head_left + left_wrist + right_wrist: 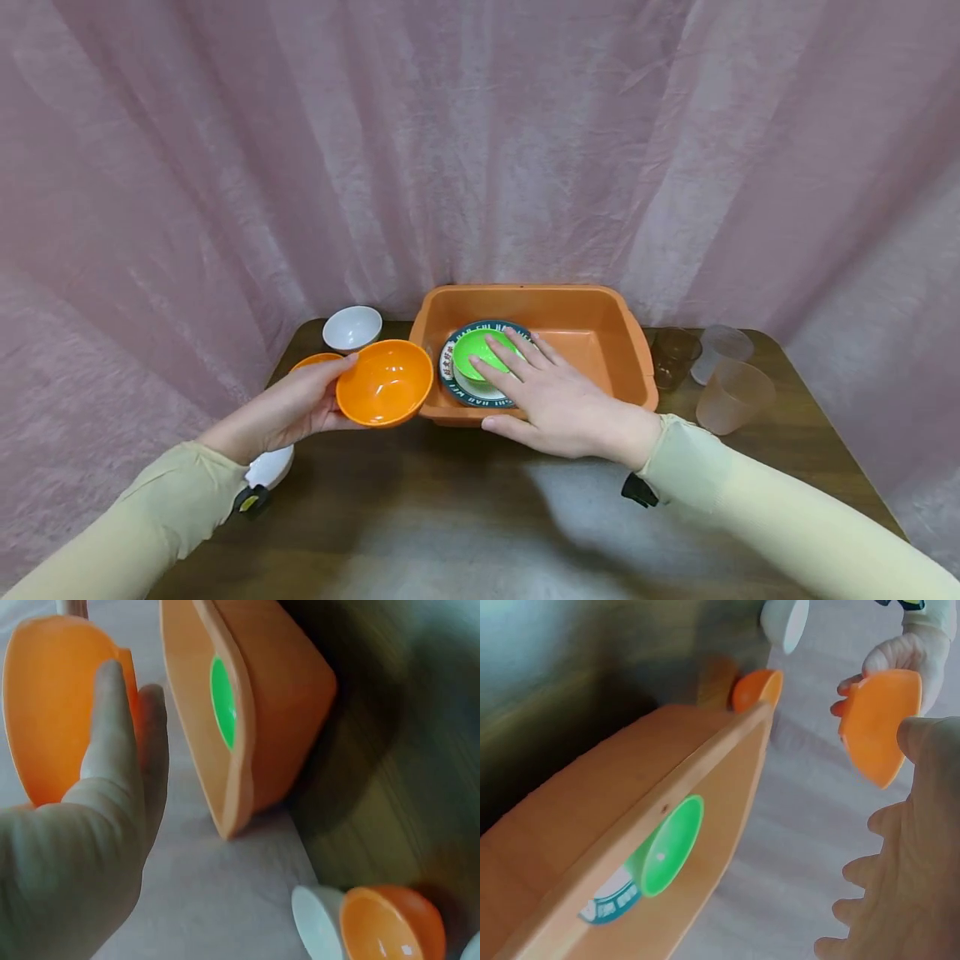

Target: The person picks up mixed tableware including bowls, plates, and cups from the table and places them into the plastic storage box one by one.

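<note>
My left hand (307,404) grips an orange bowl (385,385) by its side, thumb at the rim, holding it up just left of the basin. The bowl's mouth tilts toward the head camera. My right hand (551,396) hovers over the near side of the orange basin (637,354), fingers spread and holding nothing. Inside the basin lies a plate (447,379) with a dark lettered rim. A bright green bowl (474,343) sits on that plate, partly hidden by my right fingers in the head view.
Left of the basin stand a white bowl (352,327) and a second orange bowl (394,922), with another white bowl (272,468) nearer my left sleeve. On the right are a brown cup (675,354), a clear cup (723,348) and a frosted cup (735,396). A pink curtain (480,150) hangs behind.
</note>
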`<action>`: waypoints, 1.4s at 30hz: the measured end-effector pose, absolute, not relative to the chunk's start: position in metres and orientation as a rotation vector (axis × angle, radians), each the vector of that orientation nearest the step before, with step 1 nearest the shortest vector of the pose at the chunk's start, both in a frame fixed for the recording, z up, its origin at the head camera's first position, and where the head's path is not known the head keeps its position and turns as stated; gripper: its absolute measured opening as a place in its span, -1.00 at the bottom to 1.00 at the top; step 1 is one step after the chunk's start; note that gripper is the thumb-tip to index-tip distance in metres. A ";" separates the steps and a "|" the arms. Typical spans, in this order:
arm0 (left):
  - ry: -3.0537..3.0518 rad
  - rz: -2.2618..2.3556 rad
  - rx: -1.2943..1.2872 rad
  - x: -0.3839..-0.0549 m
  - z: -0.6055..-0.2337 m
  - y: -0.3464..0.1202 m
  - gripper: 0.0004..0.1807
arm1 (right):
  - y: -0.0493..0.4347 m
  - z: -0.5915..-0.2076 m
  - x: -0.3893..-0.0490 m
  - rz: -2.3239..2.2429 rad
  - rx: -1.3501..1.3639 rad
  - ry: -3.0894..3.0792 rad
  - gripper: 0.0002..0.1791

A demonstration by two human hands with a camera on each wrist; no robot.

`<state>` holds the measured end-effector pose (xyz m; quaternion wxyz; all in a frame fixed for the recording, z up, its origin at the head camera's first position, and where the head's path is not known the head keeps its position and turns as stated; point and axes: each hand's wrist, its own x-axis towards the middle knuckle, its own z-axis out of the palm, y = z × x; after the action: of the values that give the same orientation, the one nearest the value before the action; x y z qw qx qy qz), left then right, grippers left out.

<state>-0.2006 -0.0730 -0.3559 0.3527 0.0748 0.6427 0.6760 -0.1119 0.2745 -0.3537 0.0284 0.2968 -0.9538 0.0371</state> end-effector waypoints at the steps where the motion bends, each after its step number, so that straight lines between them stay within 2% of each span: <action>1: 1.657 1.742 0.200 -0.201 -0.356 -0.066 -0.33 | 0.279 -0.354 -0.111 0.125 0.898 -2.947 -0.15; 21: 1.626 1.700 0.193 -0.210 -0.358 0.059 -0.42 | 0.361 -0.364 -0.082 0.173 0.632 -3.006 -0.12; 36: 1.656 1.657 0.159 -0.211 -0.360 0.072 -0.44 | 0.374 -0.354 -0.084 0.296 0.547 -3.002 -0.13; 39: 1.664 1.653 0.156 -0.211 -0.359 0.072 -0.44 | 0.373 -0.352 -0.088 0.484 0.497 -3.030 -0.17; 42: 1.668 1.652 0.160 -0.211 -0.358 0.072 -0.44 | 0.371 -0.348 -0.092 0.861 0.408 -3.044 -0.21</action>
<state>-0.2107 0.0723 -0.3581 0.3842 0.0629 0.6544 0.6483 -0.0922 0.3706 -0.3477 -0.0240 0.1280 -0.9540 0.2700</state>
